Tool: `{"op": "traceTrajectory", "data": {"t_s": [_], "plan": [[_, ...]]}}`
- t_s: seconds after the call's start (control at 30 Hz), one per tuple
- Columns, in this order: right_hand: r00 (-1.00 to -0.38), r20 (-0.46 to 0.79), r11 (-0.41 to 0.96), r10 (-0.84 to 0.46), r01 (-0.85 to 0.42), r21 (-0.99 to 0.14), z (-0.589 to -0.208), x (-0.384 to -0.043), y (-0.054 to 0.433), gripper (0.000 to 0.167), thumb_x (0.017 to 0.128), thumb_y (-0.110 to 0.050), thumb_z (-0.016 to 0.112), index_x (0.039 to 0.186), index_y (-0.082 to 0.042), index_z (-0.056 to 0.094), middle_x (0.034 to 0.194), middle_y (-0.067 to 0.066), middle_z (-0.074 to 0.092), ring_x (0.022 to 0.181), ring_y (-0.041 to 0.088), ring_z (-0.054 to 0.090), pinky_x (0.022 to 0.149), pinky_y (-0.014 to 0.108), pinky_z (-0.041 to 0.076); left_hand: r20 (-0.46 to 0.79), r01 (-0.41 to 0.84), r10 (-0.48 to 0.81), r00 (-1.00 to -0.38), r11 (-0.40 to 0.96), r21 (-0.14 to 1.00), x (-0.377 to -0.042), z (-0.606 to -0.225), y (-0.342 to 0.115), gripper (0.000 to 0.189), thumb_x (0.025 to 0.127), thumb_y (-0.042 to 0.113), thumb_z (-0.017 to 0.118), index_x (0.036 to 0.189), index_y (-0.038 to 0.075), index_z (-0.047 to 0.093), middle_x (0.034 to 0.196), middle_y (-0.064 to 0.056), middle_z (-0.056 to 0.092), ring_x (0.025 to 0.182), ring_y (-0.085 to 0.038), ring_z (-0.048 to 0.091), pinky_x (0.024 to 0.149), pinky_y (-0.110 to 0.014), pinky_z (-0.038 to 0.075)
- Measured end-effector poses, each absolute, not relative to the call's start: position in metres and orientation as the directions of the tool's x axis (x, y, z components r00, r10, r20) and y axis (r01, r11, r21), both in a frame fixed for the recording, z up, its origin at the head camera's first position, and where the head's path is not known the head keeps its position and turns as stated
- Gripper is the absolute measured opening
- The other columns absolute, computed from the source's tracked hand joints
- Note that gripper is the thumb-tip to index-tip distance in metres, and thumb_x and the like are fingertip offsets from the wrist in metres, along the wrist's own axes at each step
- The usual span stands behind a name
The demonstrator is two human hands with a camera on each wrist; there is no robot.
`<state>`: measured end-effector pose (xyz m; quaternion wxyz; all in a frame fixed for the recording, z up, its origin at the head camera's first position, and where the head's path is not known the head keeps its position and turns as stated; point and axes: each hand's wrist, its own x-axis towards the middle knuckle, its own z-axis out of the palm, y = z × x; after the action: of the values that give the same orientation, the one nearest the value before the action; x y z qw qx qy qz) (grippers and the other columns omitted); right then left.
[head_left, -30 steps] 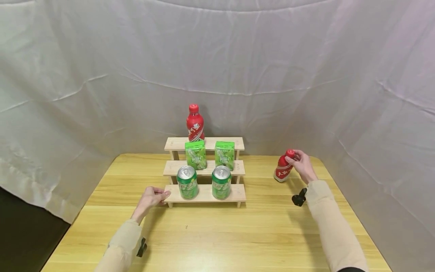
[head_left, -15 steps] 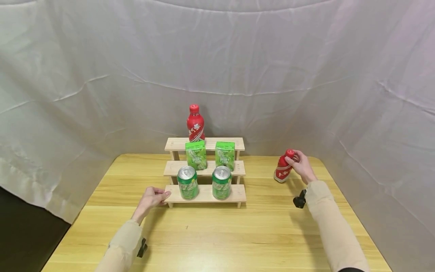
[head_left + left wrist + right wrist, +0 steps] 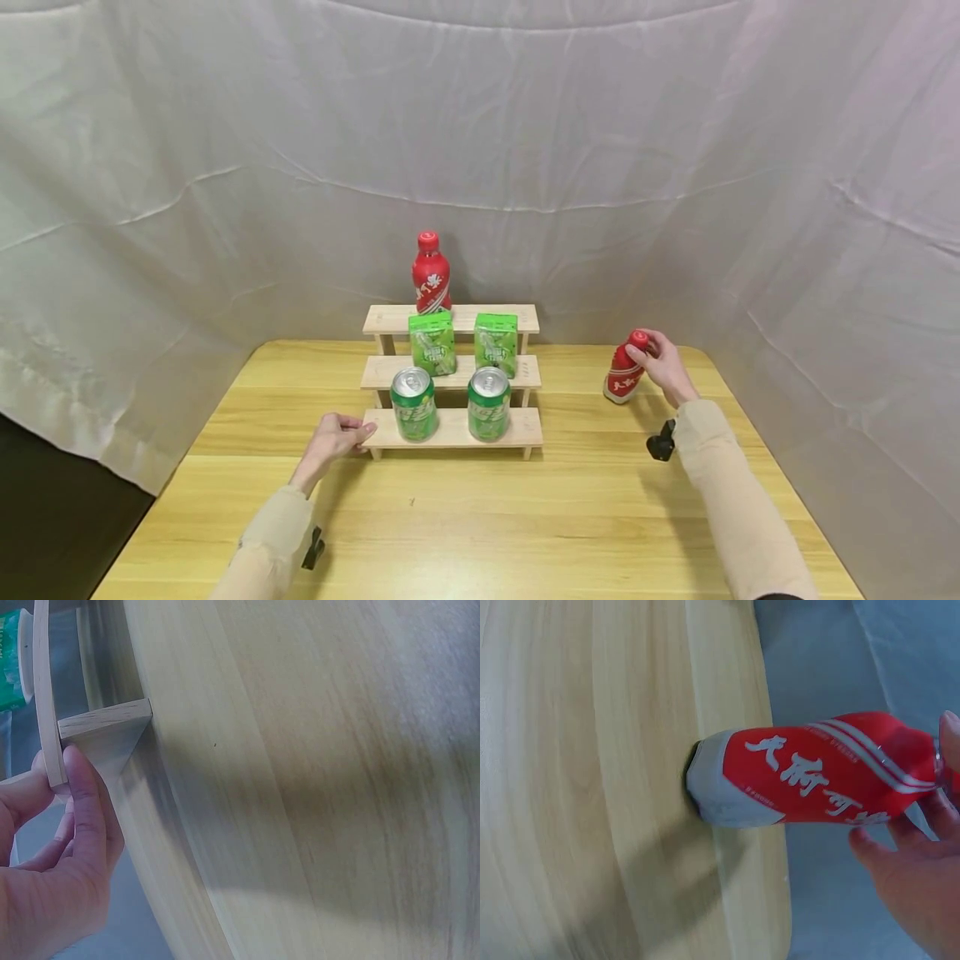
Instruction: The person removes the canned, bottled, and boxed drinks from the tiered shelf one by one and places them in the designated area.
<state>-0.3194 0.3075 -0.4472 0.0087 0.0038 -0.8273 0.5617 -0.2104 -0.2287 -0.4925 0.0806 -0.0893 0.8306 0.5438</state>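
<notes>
1. We see almost no change over the last second: the hands, the bottles and the rack have kept their places in the head view, apart from a very slight shift of the whole scene.

2. Our right hand (image 3: 663, 367) has its thumb and fingers clamped around the cap and neck of a red bottle (image 3: 624, 379). That bottle is at the right side of the table (image 3: 480, 517), well apart from the rack, and it leans a little. We cannot tell whether its base touches the wood or sits just above it.

3. Our left hand (image 3: 337, 437) pinches the left end of the bottom tier (image 3: 453, 427) of the wooden rack, thumb on 1 face and fingers on the other, as the left wrist view shows.

4. The rack carries 5 drinks: a second red bottle (image 3: 431, 282) on the top tier (image 3: 495, 317), 2 green cartons (image 3: 432, 348) on the middle tier and 2 green cans (image 3: 415, 410) on the bottom tier. All 5 stand upright.

5. To us, this stillness means the work is at a steady-hold stage: 1 hand appears to brace the rack while the other has the bottle well secured, and the rack's load looks undisturbed.
</notes>
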Motion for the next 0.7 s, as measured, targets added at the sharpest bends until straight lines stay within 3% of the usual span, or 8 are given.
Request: {"op": "traceTrajectory", "data": {"t_s": [0.2,0.3,0.37,0.43,0.53,0.63,0.7], "plan": [[-0.996,0.077,0.388,0.032,-0.059,-0.92,-0.433,-0.317,0.297,0.063,0.103,-0.025,0.058,0.153,0.002,0.029,0.157,0.029,0.035,0.148,0.041,0.032,0.126,0.055,0.032,-0.235,-0.239,-0.057,-0.97,0.382,0.893,-0.21,-0.493,-0.229,0.036,0.095,0.008,0.067,0.113,-0.022,0.058,0.091,-0.02,0.069,0.067,-0.009,0.064,0.068,-0.024,0.065],[-0.992,0.117,0.394,0.049,-0.088,-0.915,-0.423,-0.317,0.288,0.062,0.103,-0.028,0.059,0.152,0.001,0.033,0.155,0.027,0.039,0.143,0.039,0.038,0.117,0.031,0.045,-0.236,-0.239,-0.054,-0.97,0.386,0.891,-0.21,-0.493,-0.229,0.037,0.096,0.009,0.067,0.114,-0.022,0.057,0.092,-0.021,0.069,0.068,-0.009,0.065,0.068,-0.024,0.065],[-0.988,0.144,0.391,0.057,-0.111,-0.914,-0.416,-0.317,0.282,0.062,0.102,-0.03,0.059,0.15,0.001,0.036,0.153,0.025,0.042,0.142,0.037,0.041,0.106,0.016,0.047,-0.236,-0.237,-0.051,-0.97,0.39,0.89,-0.21,-0.492,-0.23,0.037,0.096,0.009,0.067,0.113,-0.022,0.058,0.091,-0.02,0.07,0.068,-0.009,0.065,0.069,-0.025,0.065],[-0.983,0.171,0.397,0.058,-0.135,-0.908,-0.409,-0.317,0.276,0.062,0.101,-0.031,0.06,0.149,0.0,0.037,0.153,0.023,0.043,0.142,0.036,0.041,0.101,0.012,0.044,-0.237,-0.236,-0.047,-0.97,0.395,0.888,-0.21,-0.492,-0.23,0.037,0.096,0.01,0.067,0.113,-0.022,0.058,0.09,-0.02,0.071,0.068,-0.009,0.065,0.07,-0.026,0.065],[-0.976,0.204,0.397,0.072,-0.16,-0.904,-0.399,-0.319,0.268,0.062,0.1,-0.033,0.063,0.148,0.0,0.04,0.152,0.022,0.045,0.143,0.036,0.04,0.113,0.03,0.045,-0.238,-0.237,-0.048,-0.97,0.399,0.886,-0.21,-0.492,-0.23,0.037,0.096,0.011,0.067,0.113,-0.021,0.059,0.089,-0.02,0.071,0.068,-0.009,0.065,0.07,-0.027,0.066],[-0.968,0.233,0.398,0.092,-0.178,-0.9,-0.389,-0.32,0.26,0.062,0.099,-0.032,0.064,0.147,0.0,0.042,0.151,0.023,0.046,0.144,0.036,0.039,0.122,0.05,0.039,-0.239,-0.239,-0.05,-0.97,0.401,0.884,-0.21,-0.492,-0.23,0.038,0.096,0.011,0.067,0.114,-0.021,0.059,0.09,-0.021,0.071,0.068,-0.01,0.065,0.071,-0.027,0.066],[-0.964,0.247,0.386,0.093,-0.194,-0.902,-0.382,-0.321,0.255,0.061,0.099,-0.03,0.065,0.146,0.0,0.042,0.151,0.023,0.046,0.144,0.037,0.039,0.123,0.053,0.036,-0.242,-0.242,-0.052,-0.969,0.401,0.884,-0.21,-0.493,-0.23,0.038,0.096,0.011,0.067,0.114,-0.021,0.059,0.09,-0.021,0.071,0.068,-0.01,0.065,0.071,-0.027,0.066]]}}
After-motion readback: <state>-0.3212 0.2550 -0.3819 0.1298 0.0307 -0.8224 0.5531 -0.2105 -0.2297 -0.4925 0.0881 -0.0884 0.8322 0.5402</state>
